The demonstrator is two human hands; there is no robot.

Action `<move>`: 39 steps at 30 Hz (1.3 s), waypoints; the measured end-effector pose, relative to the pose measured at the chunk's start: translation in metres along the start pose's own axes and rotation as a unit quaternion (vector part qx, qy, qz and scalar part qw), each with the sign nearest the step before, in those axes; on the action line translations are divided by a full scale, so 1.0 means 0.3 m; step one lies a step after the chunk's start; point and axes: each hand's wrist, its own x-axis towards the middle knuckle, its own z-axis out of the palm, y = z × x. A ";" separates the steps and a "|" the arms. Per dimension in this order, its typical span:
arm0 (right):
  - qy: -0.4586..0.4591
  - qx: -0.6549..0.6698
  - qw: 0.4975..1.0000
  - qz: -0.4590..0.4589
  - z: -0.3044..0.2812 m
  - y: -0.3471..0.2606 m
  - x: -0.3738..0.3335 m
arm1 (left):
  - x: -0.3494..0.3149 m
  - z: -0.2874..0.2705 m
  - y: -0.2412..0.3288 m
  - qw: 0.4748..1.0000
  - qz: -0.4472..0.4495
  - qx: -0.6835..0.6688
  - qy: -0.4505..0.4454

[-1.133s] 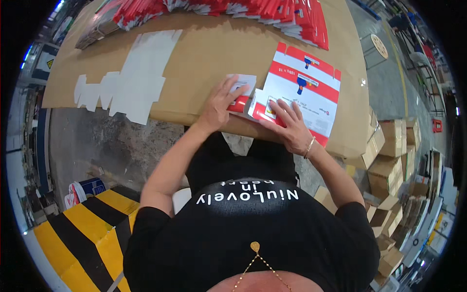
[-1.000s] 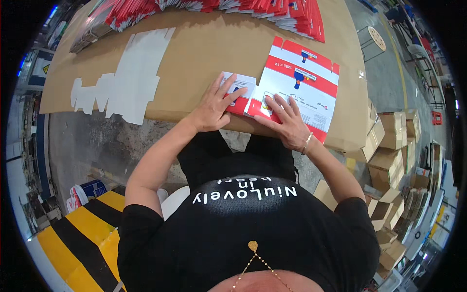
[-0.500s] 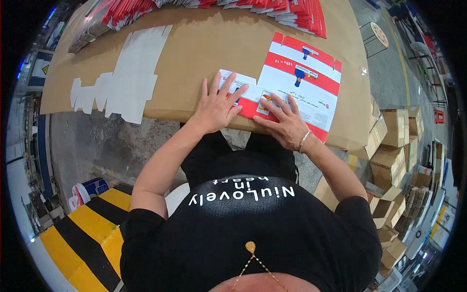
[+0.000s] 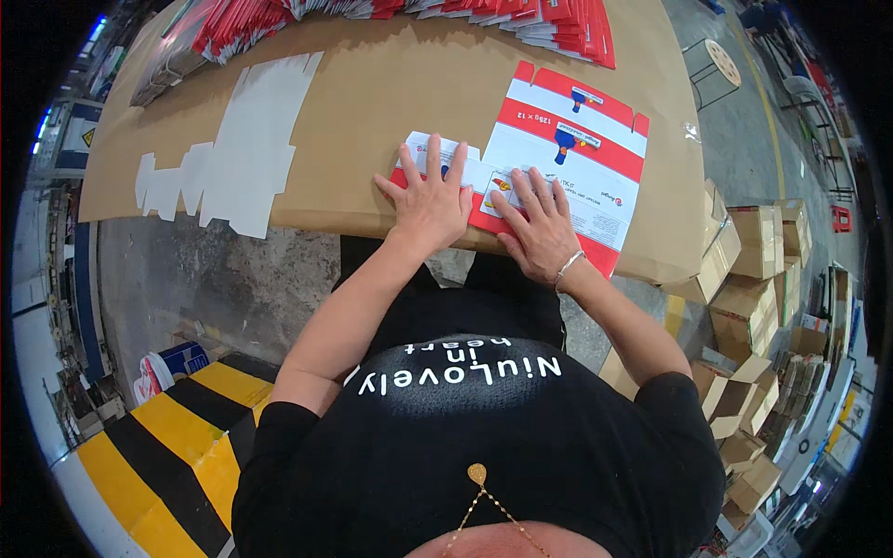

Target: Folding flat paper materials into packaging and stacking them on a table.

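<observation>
A red and white printed carton blank [image 4: 609,149] lies unfolded near the table's front edge, its narrow part reaching left. Over that narrow left part my left hand [image 4: 430,205] is spread flat, fingers apart, palm down. My right hand [image 4: 541,228] rests on the lower middle of the same blank, fingers stretched forward and slightly apart. Neither hand is wrapped round anything. Parts of the print are hidden under both hands. To the left, a plain white carton blank [image 4: 244,144] lies flat, apart from my hands.
Brown paper covers the table [image 4: 358,102]. A long fanned row of red and white folded cartons [image 4: 558,28] lies along the far side. Cardboard boxes [image 4: 744,316] stand on the floor at right. A yellow and black striped surface [image 4: 177,446] is at lower left.
My left hand has slid right along the narrow part of the carton blank, closer to my right hand, uncovering more of its left end. My right hand stays on the blank.
</observation>
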 end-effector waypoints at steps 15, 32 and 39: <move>0.047 0.011 0.953 0.299 -0.247 0.281 -0.404 | 0.190 0.073 -0.176 0.980 -0.011 -0.112 0.167; 0.156 0.490 0.782 0.353 -0.340 1.220 0.084 | 0.175 0.060 -0.164 0.976 0.019 -0.103 0.189; 0.147 0.159 0.900 0.379 -0.074 1.218 0.732 | 0.172 0.056 -0.178 0.974 0.023 -0.124 0.187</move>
